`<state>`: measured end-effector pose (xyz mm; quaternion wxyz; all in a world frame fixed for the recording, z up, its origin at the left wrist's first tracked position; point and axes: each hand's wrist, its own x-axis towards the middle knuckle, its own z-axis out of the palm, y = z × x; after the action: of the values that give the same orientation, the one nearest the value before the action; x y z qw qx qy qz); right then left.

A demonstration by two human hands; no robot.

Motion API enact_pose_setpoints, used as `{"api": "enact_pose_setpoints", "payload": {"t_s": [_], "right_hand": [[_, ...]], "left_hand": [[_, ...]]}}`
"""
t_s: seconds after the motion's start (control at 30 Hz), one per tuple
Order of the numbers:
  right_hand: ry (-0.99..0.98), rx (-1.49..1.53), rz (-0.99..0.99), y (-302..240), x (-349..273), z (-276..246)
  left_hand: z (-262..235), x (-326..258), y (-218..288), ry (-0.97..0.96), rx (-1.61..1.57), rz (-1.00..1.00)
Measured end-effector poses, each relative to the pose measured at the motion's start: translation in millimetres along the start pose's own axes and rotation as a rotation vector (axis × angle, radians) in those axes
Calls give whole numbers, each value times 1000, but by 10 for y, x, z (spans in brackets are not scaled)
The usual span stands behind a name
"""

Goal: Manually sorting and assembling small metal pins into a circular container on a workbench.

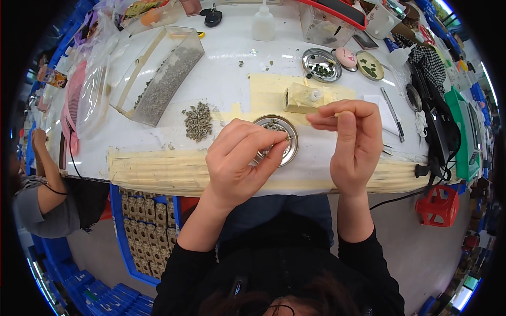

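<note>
My left hand hovers over a round metal dish near the table's front edge, its thumb and fingers pinched on a tiny metal part just above the dish. My right hand is raised to the right of the dish, with thumb and forefinger pinched together; whatever is between them is too small to see. A pile of small grey-green parts lies on the white table to the left of the dish. A small yellowish block with a white cap stands just behind the dish.
A clear plastic box of grey parts lies tilted at the back left. Behind are two more metal dishes, a white squeeze bottle and tweezers. Another person sits at left. A blue crate of parts stands under the table.
</note>
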<state>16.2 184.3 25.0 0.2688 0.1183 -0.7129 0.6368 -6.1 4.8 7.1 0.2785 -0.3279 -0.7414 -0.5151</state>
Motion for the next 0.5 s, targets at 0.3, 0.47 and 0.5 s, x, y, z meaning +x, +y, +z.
{"api": "enact_pose_setpoints", "payload": {"t_s": [0.3,0.47,0.5], "right_hand": [[69,-755,-320,150,335,-138],[34,-782,-263,189,296,-128],[53,-746,-267,162,294,-135]], "left_hand": [[-11,4,5,1,17,-9],[-7,8,0,12,23,-9],[-17,3,2,28,46,-30]]}}
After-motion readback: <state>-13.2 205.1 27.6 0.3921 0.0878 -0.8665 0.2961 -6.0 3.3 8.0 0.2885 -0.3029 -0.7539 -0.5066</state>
